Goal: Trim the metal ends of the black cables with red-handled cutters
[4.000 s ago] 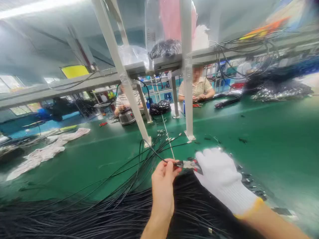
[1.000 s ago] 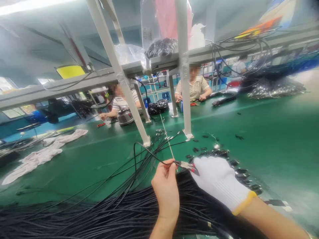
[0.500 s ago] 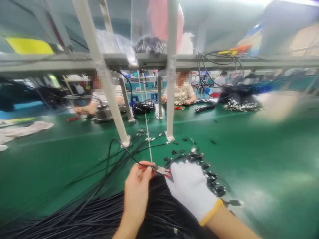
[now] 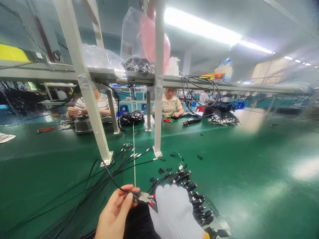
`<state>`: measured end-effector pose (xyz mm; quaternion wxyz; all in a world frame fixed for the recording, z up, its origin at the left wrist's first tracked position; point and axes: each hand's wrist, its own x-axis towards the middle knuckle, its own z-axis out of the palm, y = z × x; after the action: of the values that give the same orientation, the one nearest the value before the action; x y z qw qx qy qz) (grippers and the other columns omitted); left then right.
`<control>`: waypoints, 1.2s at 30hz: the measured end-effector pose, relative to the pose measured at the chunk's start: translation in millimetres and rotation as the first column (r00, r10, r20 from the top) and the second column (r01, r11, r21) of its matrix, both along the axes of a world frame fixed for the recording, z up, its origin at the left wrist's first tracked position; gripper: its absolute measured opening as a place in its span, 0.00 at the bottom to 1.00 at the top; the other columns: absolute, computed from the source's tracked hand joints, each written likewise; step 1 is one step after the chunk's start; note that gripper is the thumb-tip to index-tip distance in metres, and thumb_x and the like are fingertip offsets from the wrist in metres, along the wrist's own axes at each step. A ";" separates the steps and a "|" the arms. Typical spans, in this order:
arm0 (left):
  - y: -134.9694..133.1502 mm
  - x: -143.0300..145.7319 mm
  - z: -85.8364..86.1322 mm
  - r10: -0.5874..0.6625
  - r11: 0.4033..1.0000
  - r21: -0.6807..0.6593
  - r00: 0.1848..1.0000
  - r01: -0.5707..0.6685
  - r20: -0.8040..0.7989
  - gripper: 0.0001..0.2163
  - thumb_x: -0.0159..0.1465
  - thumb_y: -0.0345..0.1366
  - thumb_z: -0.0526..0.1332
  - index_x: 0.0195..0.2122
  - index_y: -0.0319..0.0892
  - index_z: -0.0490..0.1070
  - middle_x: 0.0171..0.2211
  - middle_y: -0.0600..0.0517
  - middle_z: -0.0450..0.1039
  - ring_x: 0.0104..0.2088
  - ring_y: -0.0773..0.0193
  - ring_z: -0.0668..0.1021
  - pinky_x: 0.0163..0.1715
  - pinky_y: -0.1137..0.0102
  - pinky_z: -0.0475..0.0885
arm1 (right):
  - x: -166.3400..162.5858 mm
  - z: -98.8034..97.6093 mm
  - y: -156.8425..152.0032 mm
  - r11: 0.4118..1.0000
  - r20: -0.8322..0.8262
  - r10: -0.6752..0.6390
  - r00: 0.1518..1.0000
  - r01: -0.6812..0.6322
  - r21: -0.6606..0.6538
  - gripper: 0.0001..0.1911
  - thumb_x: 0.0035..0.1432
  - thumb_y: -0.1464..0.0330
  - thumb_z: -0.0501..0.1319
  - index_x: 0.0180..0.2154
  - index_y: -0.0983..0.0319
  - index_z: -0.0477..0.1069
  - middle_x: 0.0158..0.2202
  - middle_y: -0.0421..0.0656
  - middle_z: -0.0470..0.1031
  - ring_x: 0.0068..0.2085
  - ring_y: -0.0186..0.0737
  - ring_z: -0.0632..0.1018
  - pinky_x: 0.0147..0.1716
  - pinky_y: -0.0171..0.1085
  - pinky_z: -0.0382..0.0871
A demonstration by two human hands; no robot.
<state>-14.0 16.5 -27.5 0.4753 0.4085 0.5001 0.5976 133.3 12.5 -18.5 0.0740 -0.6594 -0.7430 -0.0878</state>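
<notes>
Bare and pinched closed, my left hand (image 4: 116,210) holds the end of a black cable (image 4: 111,176) that loops back over the table. My right hand (image 4: 173,210), in a white knit glove, grips a pair of pliers (image 4: 147,198) with red on the handles. The metal jaws meet the cable end right at my left fingertips; whether they bite on it I cannot tell. Under and between the hands lies a dark bundle of cables (image 4: 139,220). Beside my right hand, many black cable connectors (image 4: 198,199) fan out along the bundle's edge.
White posts (image 4: 158,109) rise from the green table (image 4: 244,159) and carry a shelf (image 4: 139,77) with bags on it. Small black pieces (image 4: 161,171) lie scattered ahead. Cables with white tips (image 4: 139,154) lie left of centre. Two people sit across the table near coiled cables (image 4: 131,118).
The view has tilted up and shifted right, so both hands appear lower and further left. The cable and pliers stay in the same hold.
</notes>
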 end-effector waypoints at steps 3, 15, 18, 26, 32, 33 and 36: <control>-0.8 2.2 1.4 -0.008 1.000 -0.026 0.999 0.009 0.033 0.23 0.50 0.50 0.72 0.41 0.41 0.77 0.39 0.48 0.81 0.39 0.58 0.78 0.43 0.67 0.73 | 1.7 1.2 -2.2 0.999 0.020 -0.010 1.000 0.009 0.034 0.13 0.62 0.61 0.51 0.35 0.61 0.70 0.31 0.50 0.72 0.32 0.53 0.76 0.33 0.50 0.66; -1.3 6.2 6.8 0.003 0.999 -0.038 0.979 0.005 0.205 0.22 0.49 0.48 0.74 0.40 0.40 0.77 0.31 0.52 0.75 0.32 0.66 0.72 0.36 0.70 0.68 | 21.2 -6.7 3.0 0.974 -0.012 0.030 0.999 -0.027 0.226 0.09 0.58 0.59 0.59 0.31 0.58 0.67 0.30 0.43 0.70 0.32 0.48 0.72 0.31 0.43 0.57; -0.5 2.0 10.8 -0.046 0.995 -0.074 0.955 0.070 0.292 0.25 0.45 0.48 0.76 0.41 0.38 0.78 0.31 0.51 0.74 0.31 0.66 0.71 0.33 0.70 0.67 | 27.2 -16.9 8.5 0.919 -0.024 0.083 0.996 -0.067 0.389 0.09 0.55 0.61 0.62 0.36 0.57 0.68 0.31 0.42 0.70 0.33 0.46 0.71 0.32 0.42 0.56; -0.8 -7.9 9.3 -0.228 0.956 -0.084 0.893 0.281 0.387 0.19 0.52 0.40 0.74 0.44 0.38 0.80 0.32 0.49 0.73 0.31 0.67 0.71 0.32 0.72 0.65 | 24.7 -23.1 13.3 0.896 -0.048 0.103 0.994 -0.071 0.439 0.14 0.53 0.65 0.63 0.42 0.59 0.68 0.36 0.45 0.71 0.38 0.47 0.71 0.34 0.42 0.60; 1.3 -10.2 7.3 -0.267 0.935 -0.112 0.878 0.335 0.398 0.18 0.54 0.39 0.73 0.45 0.37 0.80 0.31 0.50 0.72 0.31 0.67 0.70 0.33 0.72 0.66 | 23.6 -22.6 14.3 0.901 -0.086 0.112 0.990 -0.065 0.429 0.15 0.51 0.67 0.63 0.43 0.59 0.68 0.36 0.44 0.71 0.38 0.46 0.71 0.35 0.42 0.62; 1.1 -10.5 7.1 -0.269 0.933 -0.116 0.876 0.340 0.400 0.18 0.54 0.39 0.73 0.45 0.37 0.80 0.31 0.50 0.72 0.31 0.67 0.70 0.33 0.72 0.66 | 23.6 -24.1 14.9 0.898 -0.094 0.118 0.989 -0.065 0.436 0.15 0.51 0.67 0.64 0.42 0.59 0.68 0.36 0.44 0.71 0.38 0.46 0.71 0.35 0.42 0.62; 0.9 -11.5 6.2 -0.280 0.926 -0.121 0.867 0.357 0.413 0.19 0.53 0.39 0.74 0.45 0.38 0.80 0.31 0.49 0.72 0.31 0.67 0.71 0.33 0.72 0.65 | 22.5 -29.7 17.0 0.869 -0.088 0.140 0.986 -0.080 0.488 0.17 0.50 0.66 0.64 0.43 0.59 0.68 0.37 0.45 0.72 0.40 0.48 0.72 0.37 0.43 0.64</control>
<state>-25.5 17.4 -21.3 0.6944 0.3113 0.3769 0.5281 155.7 29.5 -48.2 0.2856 -0.5809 -0.7279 -0.2261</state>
